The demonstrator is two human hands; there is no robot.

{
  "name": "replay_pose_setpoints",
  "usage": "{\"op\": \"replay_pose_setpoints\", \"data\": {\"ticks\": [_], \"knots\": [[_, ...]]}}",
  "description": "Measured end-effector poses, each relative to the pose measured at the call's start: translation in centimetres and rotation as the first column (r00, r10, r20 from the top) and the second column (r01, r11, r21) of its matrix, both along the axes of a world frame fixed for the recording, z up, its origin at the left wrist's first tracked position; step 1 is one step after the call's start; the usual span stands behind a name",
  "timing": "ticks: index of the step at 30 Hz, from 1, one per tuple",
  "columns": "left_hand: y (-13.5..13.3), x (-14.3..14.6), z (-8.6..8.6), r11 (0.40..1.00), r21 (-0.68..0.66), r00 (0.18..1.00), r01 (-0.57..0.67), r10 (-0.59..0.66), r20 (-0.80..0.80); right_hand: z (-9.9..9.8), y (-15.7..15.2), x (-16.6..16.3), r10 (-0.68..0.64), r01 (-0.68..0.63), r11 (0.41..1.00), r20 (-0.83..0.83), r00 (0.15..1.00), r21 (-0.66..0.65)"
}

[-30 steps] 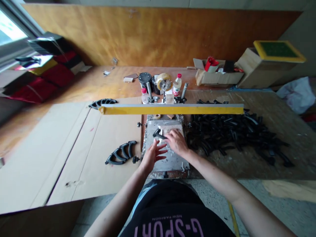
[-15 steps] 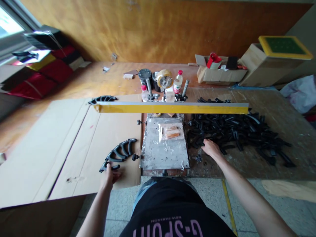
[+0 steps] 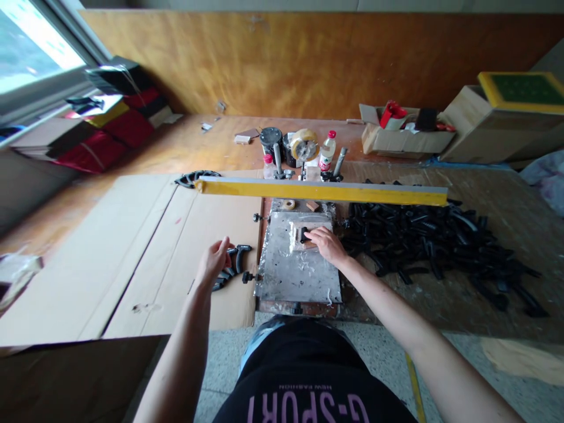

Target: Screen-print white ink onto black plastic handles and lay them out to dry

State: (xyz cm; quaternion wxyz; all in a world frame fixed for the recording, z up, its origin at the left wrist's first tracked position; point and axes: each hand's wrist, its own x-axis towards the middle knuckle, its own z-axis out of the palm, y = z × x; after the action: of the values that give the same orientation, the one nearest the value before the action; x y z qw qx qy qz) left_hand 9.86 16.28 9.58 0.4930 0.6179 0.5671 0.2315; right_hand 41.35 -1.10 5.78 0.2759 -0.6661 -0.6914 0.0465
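Observation:
My right hand pinches a small black handle-like part on the pale block fixed to the metal plate. Most of that part is covered by my fingers. My left hand is raised over a row of curved black plastic handles on the cardboard. Its fingers are loosely bent and apart, with nothing seen in them. To the right of the plate lies a big pile of black plastic handles.
A long yellow-edged bar spans above the plate. Behind it stand a tape roll, a red-capped bottle and a black-lidded tub. Black knobs stick out beside the plate. Cardboard boxes occupy the back right.
My right hand has moved left from the pile to the block, bringing a black part. My left hand has let go of the nearest handle in the row and moved up and right.

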Motion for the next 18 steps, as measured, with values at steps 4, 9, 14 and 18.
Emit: {"op": "replay_pose_setpoints", "data": {"ticks": [4,9,14,18], "knots": [[-0.3,5.0,4.6,0.981,0.164,0.984,0.108,-0.130,0.126,-0.2,1.1,-0.8,-0.008,0.014,0.998,0.096,0.995,-0.064],[-1.2,8.6,9.7,0.957,0.284,0.935,0.057,-0.152,0.322,0.2,1.0,-1.8,-0.026,0.036,0.998,0.181,0.983,-0.048],[-2.1,11.4,12.4,0.968,0.251,0.827,-0.005,-0.137,0.545,-0.3,1.7,-2.3,0.053,-0.024,0.991,0.225,0.973,-0.130],[-3.0,11.2,11.8,0.982,0.191,0.809,0.007,-0.118,0.575,0.5,1.6,0.8,-0.200,0.243,0.950,0.213,0.956,-0.198]]}}
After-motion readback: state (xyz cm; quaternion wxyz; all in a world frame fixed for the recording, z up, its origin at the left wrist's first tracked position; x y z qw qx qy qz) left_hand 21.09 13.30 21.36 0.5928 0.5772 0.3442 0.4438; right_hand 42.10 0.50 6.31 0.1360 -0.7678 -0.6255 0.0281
